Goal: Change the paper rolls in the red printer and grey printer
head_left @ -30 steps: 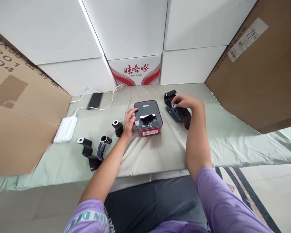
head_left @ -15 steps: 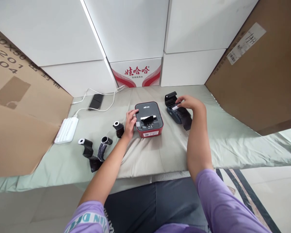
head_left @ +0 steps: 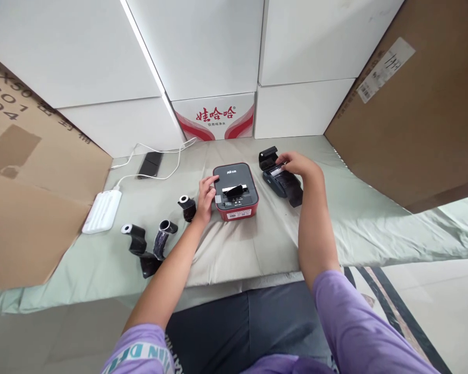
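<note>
My left hand [head_left: 205, 198] lies against the left side of a red printer with a dark top [head_left: 237, 192], its fingers apart and one fingertip on the top edge. A short black strip [head_left: 234, 190] sticks out of the slot in that top. To the right, my right hand [head_left: 295, 163] reaches over a small dark portable printer [head_left: 273, 182] whose lid [head_left: 268, 158] stands open. My right fingers are closed at the upper end of a black ribbon [head_left: 291, 189], which drapes over the printer's right side. The fingertips partly hide a whitish piece inside.
Left of my left hand stand a small black roll [head_left: 187, 208] and two more black rolls [head_left: 134, 232] with loose ends. A white power bank [head_left: 102, 211] with a cable and a black phone [head_left: 150, 164] lie farther left. Cardboard boxes [head_left: 405, 130] flank the cloth-covered table [head_left: 249, 254]; white boxes line the back.
The whole view has shifted slightly left. Both hands keep nearly the same places on the two printers; the black ribbon's free end sits slightly higher.
</note>
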